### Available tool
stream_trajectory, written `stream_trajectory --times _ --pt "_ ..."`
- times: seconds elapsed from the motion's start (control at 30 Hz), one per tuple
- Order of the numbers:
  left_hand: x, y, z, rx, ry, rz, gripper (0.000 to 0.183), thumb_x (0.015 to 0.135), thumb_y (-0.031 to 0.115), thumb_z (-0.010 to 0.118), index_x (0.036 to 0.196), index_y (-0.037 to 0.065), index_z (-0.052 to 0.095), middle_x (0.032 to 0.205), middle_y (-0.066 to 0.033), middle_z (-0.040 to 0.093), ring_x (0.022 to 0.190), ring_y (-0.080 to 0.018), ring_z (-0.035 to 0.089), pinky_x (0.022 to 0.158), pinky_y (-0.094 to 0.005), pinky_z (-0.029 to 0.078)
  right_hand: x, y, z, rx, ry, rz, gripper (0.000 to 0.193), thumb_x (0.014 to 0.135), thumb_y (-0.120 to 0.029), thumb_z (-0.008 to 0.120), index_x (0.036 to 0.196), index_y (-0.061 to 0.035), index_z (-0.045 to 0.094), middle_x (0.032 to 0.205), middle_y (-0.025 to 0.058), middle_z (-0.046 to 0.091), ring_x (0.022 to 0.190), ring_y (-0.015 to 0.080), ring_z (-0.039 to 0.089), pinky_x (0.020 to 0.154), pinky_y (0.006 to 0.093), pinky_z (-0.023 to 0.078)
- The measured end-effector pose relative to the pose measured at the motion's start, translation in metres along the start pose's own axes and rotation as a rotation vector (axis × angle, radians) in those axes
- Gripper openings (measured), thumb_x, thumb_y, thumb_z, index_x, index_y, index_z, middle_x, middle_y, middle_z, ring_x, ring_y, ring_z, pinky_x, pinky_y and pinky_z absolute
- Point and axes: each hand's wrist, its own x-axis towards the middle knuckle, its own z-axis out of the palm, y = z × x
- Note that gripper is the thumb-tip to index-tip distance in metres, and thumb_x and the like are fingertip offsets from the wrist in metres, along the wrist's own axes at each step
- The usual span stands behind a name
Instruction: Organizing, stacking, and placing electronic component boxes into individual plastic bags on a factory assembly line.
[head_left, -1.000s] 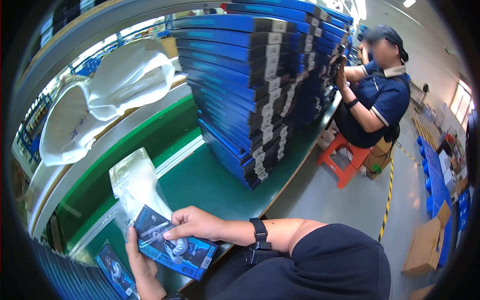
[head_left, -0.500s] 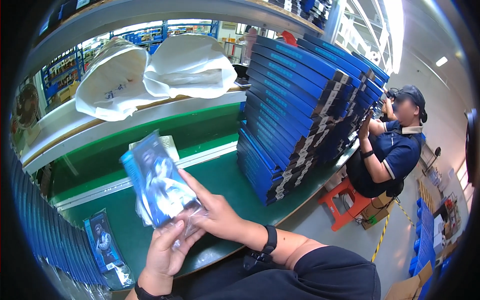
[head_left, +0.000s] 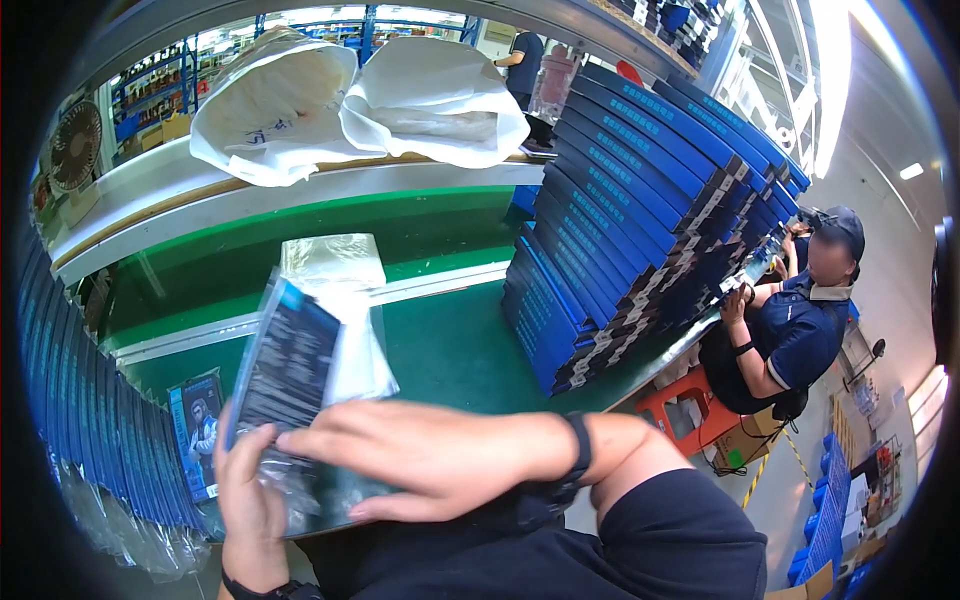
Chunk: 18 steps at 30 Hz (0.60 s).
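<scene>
A flat dark-blue box (head_left: 290,360) in a clear plastic bag stands tilted over the table, its text-covered side showing. My left hand (head_left: 250,490) is closed around its lower left edge, thumb on the front. Across the lower end lies my right hand (head_left: 430,450), fingers stretched out, fingertips at the loose plastic near my left thumb. The bag's crumpled bottom is partly hidden behind my hands. Behind the box rests a pile of clear plastic bags (head_left: 330,262). Another box with a figure printed on it (head_left: 200,435) leans beside the row at left.
A long row of bagged blue boxes (head_left: 85,420) lines the left side. Tall stacks of blue boxes (head_left: 620,200) stand on the green table (head_left: 450,350) at right. Two white sacks (head_left: 430,100) sit on the shelf. A co-worker (head_left: 790,320) is at the far right.
The box has turned from its picture side to its text side and moved lower left. My right hand has let go of its side and stretched flat across the bag's lower end.
</scene>
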Motion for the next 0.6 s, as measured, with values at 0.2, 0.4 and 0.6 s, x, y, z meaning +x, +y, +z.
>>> stream_trajectory --times 0.2,0.4,0.6 --pt "-0.005 -0.006 -0.089 1.814 0.166 0.647 0.059 0.076 0.01 0.059 0.132 0.003 0.042 0.135 -0.0181 0.041 0.129 -0.0337 0.034 0.108 -0.046 0.023 -0.003 -0.077 -0.112 -0.631 0.5 -0.073 0.044 0.087 -0.028 0.054 0.113 0.0062 0.055 0.101 0.0181 0.062 0.074 0.0211 0.061 0.069 0.0295 0.048" --pt "0.003 -0.017 -0.095 1.979 0.273 0.465 0.061 0.075 0.013 0.061 0.131 0.003 0.041 0.141 -0.0194 0.032 0.135 -0.0353 0.023 0.109 -0.0539 0.015 -0.013 -0.102 -0.284 -1.095 0.535 0.388 0.053 0.09 -0.042 0.046 0.122 -0.0005 0.054 0.109 0.013 0.061 0.094 0.0198 0.059 0.077 0.0304 0.046" --pt "0.026 -0.015 -0.029 1.846 -0.064 0.705 0.05 0.074 0.009 0.065 0.122 0.003 0.05 0.139 -0.0168 0.036 0.133 -0.0339 0.028 0.107 -0.0514 0.023 -0.019 -0.063 -0.304 -1.046 0.21 1.165 0.071 0.085 -0.062 0.048 0.113 0.0023 0.06 0.104 0.0142 0.063 0.097 0.0183 0.06 0.086 0.0269 0.044"
